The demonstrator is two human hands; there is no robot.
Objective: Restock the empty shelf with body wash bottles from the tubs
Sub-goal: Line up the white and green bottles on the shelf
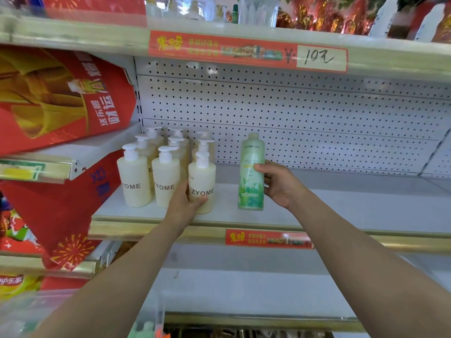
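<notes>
Left hand [188,203] wraps the front cream ZYOME pump bottle [202,189]; right hand [280,184] grips a green bottle [251,174] standing at its 3 o'clock, both on the shelf [341,211]. Placement step, likely. Next: release, fill rightward.

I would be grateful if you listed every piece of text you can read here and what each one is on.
"ZYOME": cream pump bottle gripped by the left hand; also on two neighbouring bottles.
"¥: 10元": handwritten price tag on the upper shelf edge.
"财运": red gift box at left.
Too blurred to read: small print on the green bottle held by the right hand, and the red strip on the front shelf edge.
</notes>
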